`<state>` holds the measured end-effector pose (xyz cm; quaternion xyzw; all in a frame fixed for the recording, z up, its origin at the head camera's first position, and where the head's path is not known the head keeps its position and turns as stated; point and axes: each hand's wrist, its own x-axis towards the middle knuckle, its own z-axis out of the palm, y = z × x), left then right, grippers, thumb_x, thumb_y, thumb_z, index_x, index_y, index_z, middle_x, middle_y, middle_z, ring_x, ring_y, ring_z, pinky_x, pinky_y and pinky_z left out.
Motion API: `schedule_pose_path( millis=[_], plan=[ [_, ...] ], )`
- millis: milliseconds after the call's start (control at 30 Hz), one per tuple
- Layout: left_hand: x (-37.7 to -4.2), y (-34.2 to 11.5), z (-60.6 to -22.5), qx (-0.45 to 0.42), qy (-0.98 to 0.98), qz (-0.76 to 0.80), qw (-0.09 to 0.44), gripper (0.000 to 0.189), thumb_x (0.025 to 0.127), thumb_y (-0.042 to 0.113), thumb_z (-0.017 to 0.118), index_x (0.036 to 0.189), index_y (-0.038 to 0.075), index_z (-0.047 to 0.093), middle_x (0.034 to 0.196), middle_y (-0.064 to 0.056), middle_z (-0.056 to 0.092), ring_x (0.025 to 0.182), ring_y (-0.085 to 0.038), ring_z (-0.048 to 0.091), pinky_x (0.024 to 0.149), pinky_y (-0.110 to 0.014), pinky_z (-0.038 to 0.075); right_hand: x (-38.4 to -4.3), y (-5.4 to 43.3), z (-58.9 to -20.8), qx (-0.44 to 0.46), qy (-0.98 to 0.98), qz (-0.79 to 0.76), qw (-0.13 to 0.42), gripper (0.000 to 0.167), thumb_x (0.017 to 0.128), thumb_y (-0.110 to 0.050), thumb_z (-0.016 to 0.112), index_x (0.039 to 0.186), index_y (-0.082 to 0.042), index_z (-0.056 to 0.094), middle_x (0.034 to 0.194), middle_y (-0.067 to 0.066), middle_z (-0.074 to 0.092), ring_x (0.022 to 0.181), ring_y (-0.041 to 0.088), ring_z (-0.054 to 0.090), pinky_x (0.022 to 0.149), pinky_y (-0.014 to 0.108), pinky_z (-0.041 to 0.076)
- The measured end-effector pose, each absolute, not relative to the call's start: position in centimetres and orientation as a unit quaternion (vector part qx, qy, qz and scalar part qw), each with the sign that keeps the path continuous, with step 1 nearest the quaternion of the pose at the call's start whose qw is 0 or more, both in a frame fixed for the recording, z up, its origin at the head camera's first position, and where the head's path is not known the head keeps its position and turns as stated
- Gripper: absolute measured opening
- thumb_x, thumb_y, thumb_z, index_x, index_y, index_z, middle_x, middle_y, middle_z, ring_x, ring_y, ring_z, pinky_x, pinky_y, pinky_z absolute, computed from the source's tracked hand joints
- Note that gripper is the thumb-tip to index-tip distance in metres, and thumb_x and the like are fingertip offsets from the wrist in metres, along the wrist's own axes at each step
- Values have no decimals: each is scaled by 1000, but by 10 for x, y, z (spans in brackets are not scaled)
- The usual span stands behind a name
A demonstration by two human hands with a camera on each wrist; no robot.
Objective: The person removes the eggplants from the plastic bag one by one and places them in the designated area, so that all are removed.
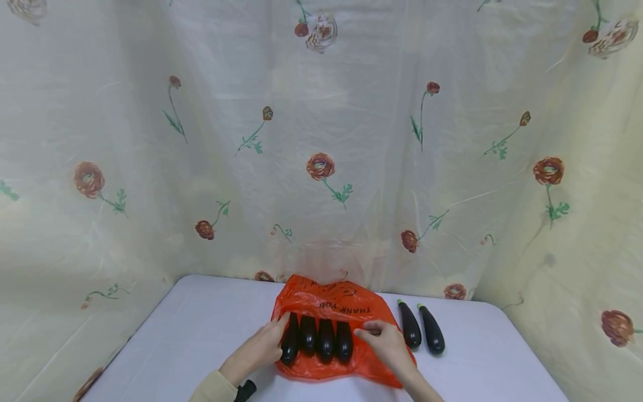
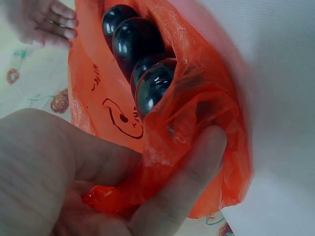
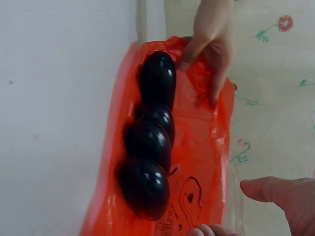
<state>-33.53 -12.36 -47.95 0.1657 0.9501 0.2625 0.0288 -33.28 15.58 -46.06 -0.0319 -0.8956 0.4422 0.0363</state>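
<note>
- The bagging looks partly done: of six eggplants in view, four are at the red bag and two lie apart from it.
- The bag [image 1: 331, 304] lies across the middle of the white table [image 1: 201, 324], its printed film toward the far side and its mouth toward the near side.
- The four eggplants [image 1: 326, 341] lie side by side in that mouth, far ends under the upper film, near ends showing, with more red film beneath them.
- The two loose eggplants [image 1: 409, 325] lie on the table to the right, green stems pointing far; the left one is just beside the bag's edge.
- The left hand [image 1: 258, 343] pinches the bag's film between thumb and fingers at the left side of the mouth, next to the leftmost eggplant.
- The right hand [image 1: 387, 340] is over the bag's right part, thumb apart from loosely bent fingers; no film or eggplant shows in its grasp.
- What is left, as a judgement: the near ends are uncovered, the mouth is not yet closed, and the right-hand pair is not yet bagged, if it belongs with the rest.
</note>
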Motion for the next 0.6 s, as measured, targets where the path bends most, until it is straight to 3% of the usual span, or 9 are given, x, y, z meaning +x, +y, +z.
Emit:
schedule_pose_path(
  millis=[600],
  plan=[
    [-336, -125, -481, 176, 949, 261, 21, 70, 83, -8, 63, 146, -6, 33, 148, -23, 42, 131, -37, 48, 102, -51, 44, -341, 139, -481, -65, -899, 432, -18, 42, 82, -31, 75, 106, 2, 69, 94, 11, 70, 84, 20, 58, 78, 39, 54]
  ],
)
